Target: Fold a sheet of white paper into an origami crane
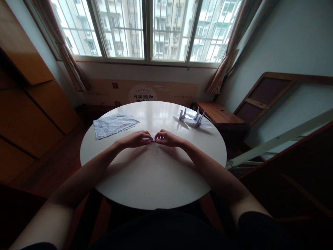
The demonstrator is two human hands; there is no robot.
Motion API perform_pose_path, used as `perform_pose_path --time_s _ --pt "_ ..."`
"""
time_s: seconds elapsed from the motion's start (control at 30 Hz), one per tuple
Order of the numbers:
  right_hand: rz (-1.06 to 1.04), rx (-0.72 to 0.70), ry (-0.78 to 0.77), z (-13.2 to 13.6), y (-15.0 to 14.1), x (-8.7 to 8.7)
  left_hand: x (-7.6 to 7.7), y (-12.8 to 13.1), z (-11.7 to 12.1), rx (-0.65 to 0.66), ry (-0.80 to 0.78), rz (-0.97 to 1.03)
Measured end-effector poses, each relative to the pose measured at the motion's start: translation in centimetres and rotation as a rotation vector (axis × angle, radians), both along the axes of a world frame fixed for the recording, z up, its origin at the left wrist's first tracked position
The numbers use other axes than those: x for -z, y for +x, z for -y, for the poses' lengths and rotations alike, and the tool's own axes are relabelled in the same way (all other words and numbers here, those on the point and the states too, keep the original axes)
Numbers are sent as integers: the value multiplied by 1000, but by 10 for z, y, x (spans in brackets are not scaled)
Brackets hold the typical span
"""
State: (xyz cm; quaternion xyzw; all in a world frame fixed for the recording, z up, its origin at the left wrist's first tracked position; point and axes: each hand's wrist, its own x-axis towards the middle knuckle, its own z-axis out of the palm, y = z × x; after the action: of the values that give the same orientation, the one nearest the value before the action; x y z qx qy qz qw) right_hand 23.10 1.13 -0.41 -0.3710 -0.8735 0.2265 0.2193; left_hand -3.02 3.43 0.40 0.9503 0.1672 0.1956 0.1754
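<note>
Near the middle of the round white table (156, 180), both hands meet at a small folded piece of paper (153, 135). My left hand (137, 139) has its fingers closed on the paper's left side. From the other side, my right hand (166, 138) pinches it with thumb and fingers. Most of the paper is hidden behind the fingers, so its exact shape does not show. Creased sheets of white paper (114, 124) lie flat to the left of my hands. Several folded paper cranes (194, 117) stand at the back right of the table.
A wooden bench (220, 113) stands behind the table's right side. Wooden cabinets (28, 111) line the left wall. A printed cardboard panel (104, 91) leans below the barred window (125, 31). A pale green metal frame (281, 140) slants up at the right.
</note>
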Motion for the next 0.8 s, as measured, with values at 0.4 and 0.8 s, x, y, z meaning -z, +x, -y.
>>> perform_pose_path --time_s 0.4,0.8 --pt "19 18 -21 2 -2 -4 0 0 1 -7 0 -13" --pt "16 13 -26 2 -2 -3 4 -1 -3 15 20 5"
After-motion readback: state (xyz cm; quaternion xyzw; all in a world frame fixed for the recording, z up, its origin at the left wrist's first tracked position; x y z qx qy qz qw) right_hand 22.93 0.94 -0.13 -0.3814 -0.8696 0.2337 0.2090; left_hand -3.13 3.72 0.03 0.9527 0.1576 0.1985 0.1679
